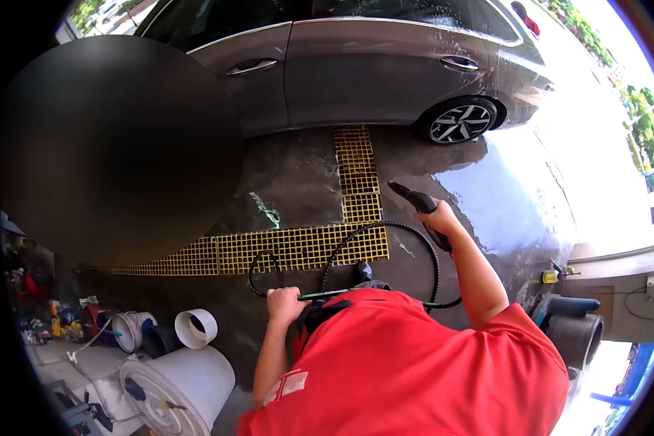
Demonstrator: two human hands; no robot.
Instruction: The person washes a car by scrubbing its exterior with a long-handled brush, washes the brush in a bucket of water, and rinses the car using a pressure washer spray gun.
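My right hand [440, 217] is closed around the grip of a black pressure washer gun [413, 196], its nozzle pointing up and left toward the car. Lower down, my left hand [284, 303] is wrapped round a hose [325, 294] with a green stretch, held across the front of my body. The black hose loops over the wet floor [298, 171] and the yellow grating [298, 247]. A grey-brown car [356, 73] stands side-on in front of me, water drops on its rear panels. Its wheel [460, 123] is beyond the gun's nozzle.
White tubs [203, 381] and buckets [134, 328] stand at the lower left. At the right are a dark cylindrical container [578, 338] and a tap with a yellow fitting [551, 276] near the wall. A blurred dark oval covers the left side.
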